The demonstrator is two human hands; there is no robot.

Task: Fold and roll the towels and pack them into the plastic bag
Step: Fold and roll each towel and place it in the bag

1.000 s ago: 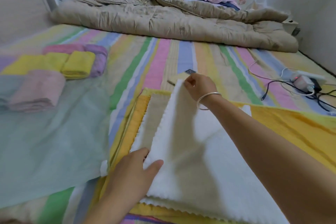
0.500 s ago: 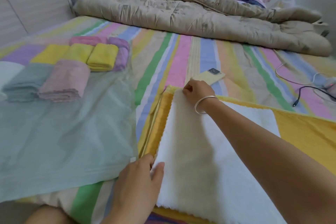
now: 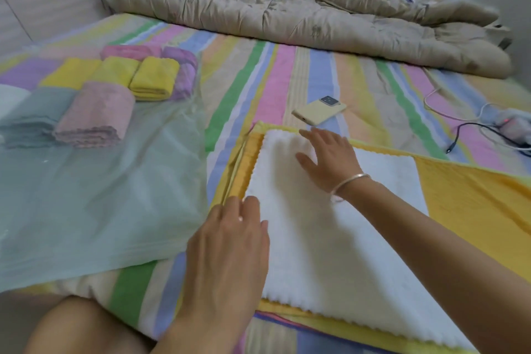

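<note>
The left hand (image 3: 230, 241) and right hand (image 3: 327, 158) are no longer pinching the white towel (image 3: 330, 253), lying folded at 3 o'clock from the plastic bag (image 3: 100, 195), but flattening it with straight fingers, probably before rolling.

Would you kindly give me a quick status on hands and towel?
Left hand open at white towel edge. Right hand open, spread over it. Phone beyond, not touching.

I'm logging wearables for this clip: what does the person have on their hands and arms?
No sleeves or gloves are in view. The right hand has a thin silver bangle at its wrist; the left hand wears nothing visible.
</note>
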